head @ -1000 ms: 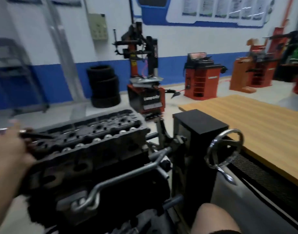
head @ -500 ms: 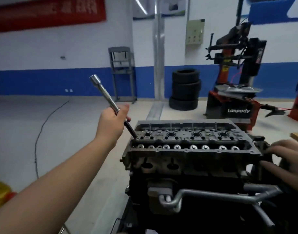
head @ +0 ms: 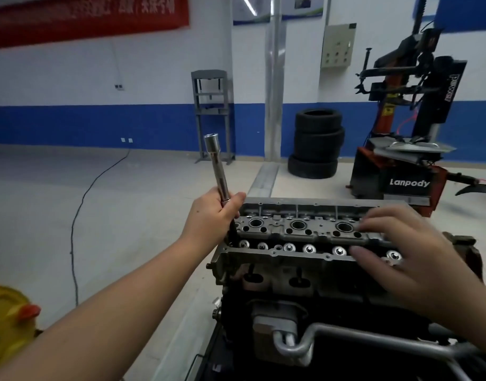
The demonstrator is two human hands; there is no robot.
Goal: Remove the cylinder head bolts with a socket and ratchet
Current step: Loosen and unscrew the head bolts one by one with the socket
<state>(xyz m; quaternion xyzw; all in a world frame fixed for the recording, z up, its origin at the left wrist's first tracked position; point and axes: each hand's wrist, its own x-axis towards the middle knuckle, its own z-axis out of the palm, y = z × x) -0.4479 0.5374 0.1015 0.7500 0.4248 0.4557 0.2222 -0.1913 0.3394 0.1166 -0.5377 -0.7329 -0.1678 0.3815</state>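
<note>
At far left, one left hand (head: pixel 211 213) is keeping its grip clamped on one socket tool (head: pixel 217 167), tip at the cylinder head (head: pixel 291 235) corner; three round bores are showing; one right hand (head: pixel 409 259) is resting there, fingers spread.

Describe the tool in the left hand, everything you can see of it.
The tool is a long, slim, shiny metal bar, chrome-like, with a wider cylindrical socket-shaped end at the top. It stands nearly upright, leaning slightly left. The left hand is closed around its middle. Below the fist a dark, thinner section runs down to the left end of the cylinder head; whether its tip sits on a bolt cannot be seen. No ratchet head is visible.
</note>
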